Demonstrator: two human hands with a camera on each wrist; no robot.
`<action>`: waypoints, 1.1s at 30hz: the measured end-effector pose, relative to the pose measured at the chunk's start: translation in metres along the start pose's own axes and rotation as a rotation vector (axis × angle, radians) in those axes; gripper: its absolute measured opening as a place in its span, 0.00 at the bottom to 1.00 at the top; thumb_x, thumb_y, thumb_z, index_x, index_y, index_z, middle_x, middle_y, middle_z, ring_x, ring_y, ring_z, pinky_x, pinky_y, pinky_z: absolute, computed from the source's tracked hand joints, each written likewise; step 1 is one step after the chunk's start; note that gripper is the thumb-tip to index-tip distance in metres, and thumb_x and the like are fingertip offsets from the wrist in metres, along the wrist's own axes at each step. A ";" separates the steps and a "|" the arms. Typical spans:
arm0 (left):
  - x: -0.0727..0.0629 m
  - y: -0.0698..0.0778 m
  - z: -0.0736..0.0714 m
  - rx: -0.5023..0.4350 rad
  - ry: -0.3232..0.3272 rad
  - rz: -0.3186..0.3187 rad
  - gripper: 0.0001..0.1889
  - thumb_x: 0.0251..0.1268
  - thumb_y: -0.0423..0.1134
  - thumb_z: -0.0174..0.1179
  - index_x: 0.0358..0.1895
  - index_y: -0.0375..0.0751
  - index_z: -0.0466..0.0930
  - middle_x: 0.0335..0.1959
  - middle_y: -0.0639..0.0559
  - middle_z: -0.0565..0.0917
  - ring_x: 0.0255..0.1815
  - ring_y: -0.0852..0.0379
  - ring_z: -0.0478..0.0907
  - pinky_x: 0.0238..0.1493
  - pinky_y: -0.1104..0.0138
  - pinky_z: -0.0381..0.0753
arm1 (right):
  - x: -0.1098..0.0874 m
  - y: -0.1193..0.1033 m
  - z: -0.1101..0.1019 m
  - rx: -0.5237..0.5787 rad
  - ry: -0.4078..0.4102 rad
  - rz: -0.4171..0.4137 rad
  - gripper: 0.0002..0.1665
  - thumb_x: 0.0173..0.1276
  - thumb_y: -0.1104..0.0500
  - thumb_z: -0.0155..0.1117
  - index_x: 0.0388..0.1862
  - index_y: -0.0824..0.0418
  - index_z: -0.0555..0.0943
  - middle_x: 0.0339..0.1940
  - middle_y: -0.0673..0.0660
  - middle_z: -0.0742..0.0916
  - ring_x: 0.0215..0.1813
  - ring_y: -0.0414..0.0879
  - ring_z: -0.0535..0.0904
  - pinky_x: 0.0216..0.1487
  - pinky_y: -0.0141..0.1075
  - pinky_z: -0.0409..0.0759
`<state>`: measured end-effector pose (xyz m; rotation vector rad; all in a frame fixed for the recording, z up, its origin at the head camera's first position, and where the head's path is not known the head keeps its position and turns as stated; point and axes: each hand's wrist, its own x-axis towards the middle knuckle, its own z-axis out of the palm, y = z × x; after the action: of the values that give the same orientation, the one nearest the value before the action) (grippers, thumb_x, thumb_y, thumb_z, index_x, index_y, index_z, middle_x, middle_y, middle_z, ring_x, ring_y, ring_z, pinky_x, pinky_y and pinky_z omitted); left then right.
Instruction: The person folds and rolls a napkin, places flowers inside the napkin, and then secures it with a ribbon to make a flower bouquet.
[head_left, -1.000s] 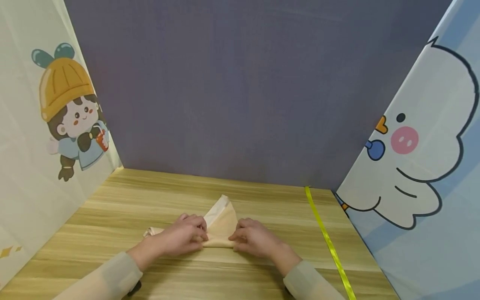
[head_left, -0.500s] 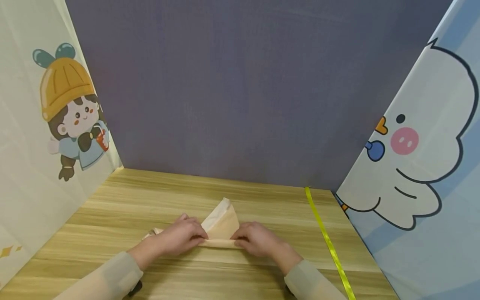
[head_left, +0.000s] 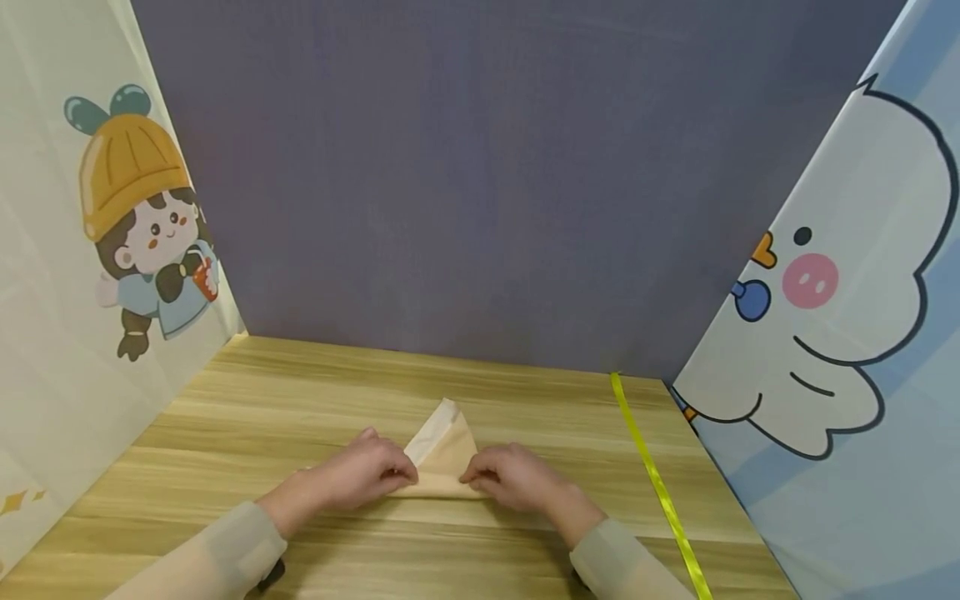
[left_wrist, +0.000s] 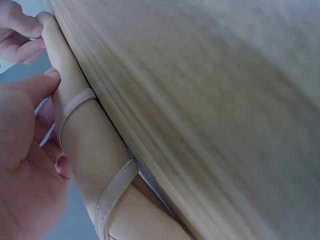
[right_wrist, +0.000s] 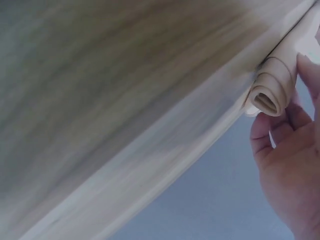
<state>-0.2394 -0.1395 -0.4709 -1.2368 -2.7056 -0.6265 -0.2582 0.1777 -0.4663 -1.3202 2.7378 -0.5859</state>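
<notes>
A beige cloth is rolled into a thin tube [head_left: 441, 487] on the wooden table. Beyond the tube, a pointed flap [head_left: 450, 442] with a paler band along its left side lies flat. My left hand [head_left: 363, 473] grips the roll toward its left part, thumb on the near side. My right hand [head_left: 517, 478] pinches it nearer the right end. In the left wrist view, pale stitched bands [left_wrist: 117, 190] wind around the roll. Spiral layers show at the roll's end [right_wrist: 270, 92] in the right wrist view, beside the right hand's [right_wrist: 290, 155] curled fingers.
A yellow strip [head_left: 656, 479] runs front to back across the wooden table [head_left: 337, 550], right of the hands. A dark grey panel [head_left: 450, 183] stands at the back. Printed cartoon curtains flank the table on the left [head_left: 45, 350] and right [head_left: 847, 208].
The flap's tip has dropped slightly toward me and less of the flap shows. The cloth's left corner has gone from sight behind the left wrist. Both hands stay on the roll, fingers shifting a little.
</notes>
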 end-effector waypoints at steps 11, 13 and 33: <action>0.000 0.005 -0.003 0.081 -0.018 0.085 0.06 0.68 0.39 0.77 0.45 0.54 0.95 0.44 0.65 0.87 0.47 0.69 0.79 0.51 0.65 0.64 | 0.000 -0.004 0.004 -0.079 0.004 -0.016 0.09 0.74 0.53 0.78 0.51 0.52 0.94 0.45 0.43 0.87 0.47 0.31 0.79 0.53 0.28 0.81; 0.000 0.002 -0.001 0.064 -0.014 0.089 0.06 0.70 0.38 0.76 0.46 0.54 0.95 0.42 0.67 0.89 0.45 0.71 0.81 0.50 0.66 0.64 | 0.000 -0.003 0.003 -0.056 0.004 -0.029 0.08 0.76 0.54 0.77 0.51 0.52 0.94 0.46 0.45 0.90 0.47 0.31 0.81 0.53 0.28 0.82; 0.004 -0.002 0.002 0.065 0.038 0.089 0.06 0.74 0.38 0.72 0.47 0.54 0.95 0.44 0.65 0.94 0.44 0.72 0.87 0.43 0.68 0.65 | -0.001 0.001 0.001 -0.004 -0.009 0.018 0.10 0.82 0.58 0.69 0.54 0.48 0.92 0.52 0.44 0.93 0.53 0.33 0.86 0.55 0.32 0.85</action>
<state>-0.2434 -0.1372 -0.4724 -1.3068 -2.6017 -0.5412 -0.2579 0.1788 -0.4679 -1.2943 2.7418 -0.5716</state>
